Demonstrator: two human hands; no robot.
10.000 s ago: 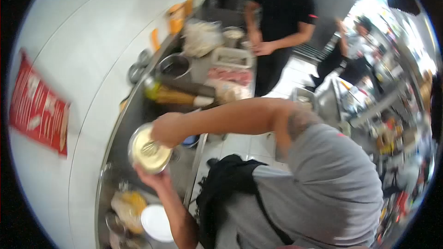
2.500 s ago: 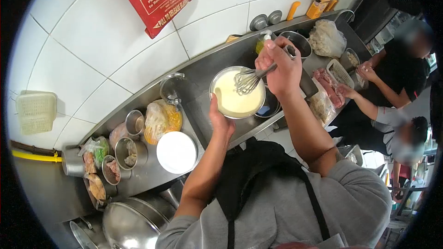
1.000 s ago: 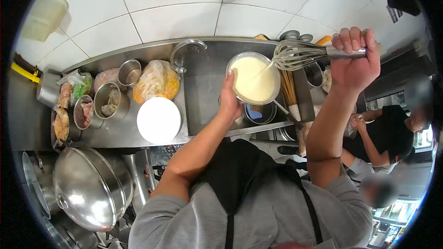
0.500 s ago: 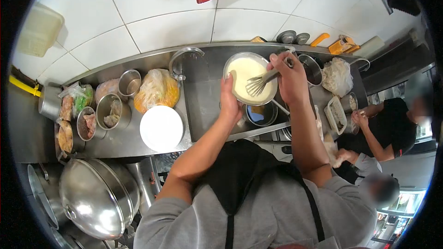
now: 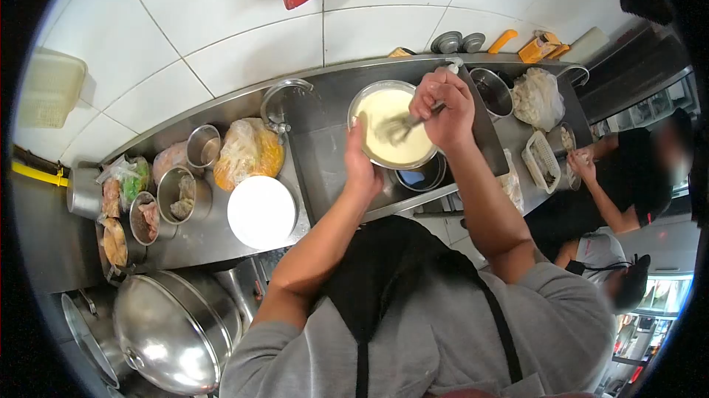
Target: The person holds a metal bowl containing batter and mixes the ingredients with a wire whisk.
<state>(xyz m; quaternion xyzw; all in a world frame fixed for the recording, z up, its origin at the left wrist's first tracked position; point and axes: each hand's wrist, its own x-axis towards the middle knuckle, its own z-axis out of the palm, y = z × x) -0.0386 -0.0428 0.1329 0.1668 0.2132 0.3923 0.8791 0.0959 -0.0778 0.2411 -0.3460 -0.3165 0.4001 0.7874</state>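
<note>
Over the sink [image 5: 321, 151], a round metal bowl [image 5: 399, 167] holds a pale yellow, creamy liquid [image 5: 380, 106]. My left hand [image 5: 363, 163] grips the bowl's left side, its thumb by the rim and its other fingers mostly hidden beneath. A wire whisk [image 5: 399, 128] dips into the liquid, its wires smeared by motion. My right hand [image 5: 446, 108] is closed around the whisk's handle, above the bowl's right side. Below the bowl, a dark round pot [image 5: 434, 179] is partly hidden.
White plates [image 5: 261, 212], a bag of orange food [image 5: 249, 156] and metal pots [image 5: 203, 145] stand left of the sink. A faucet [image 5: 273, 103] arches nearby. To the right are a white basket [image 5: 539, 162], a plastic bag [image 5: 537, 97] and co-workers [image 5: 602, 191].
The whisk has swept left within the liquid, and my right hand has shifted left and turned over it. My left hand still holds the bowl. The whole view has tilted slightly.
</note>
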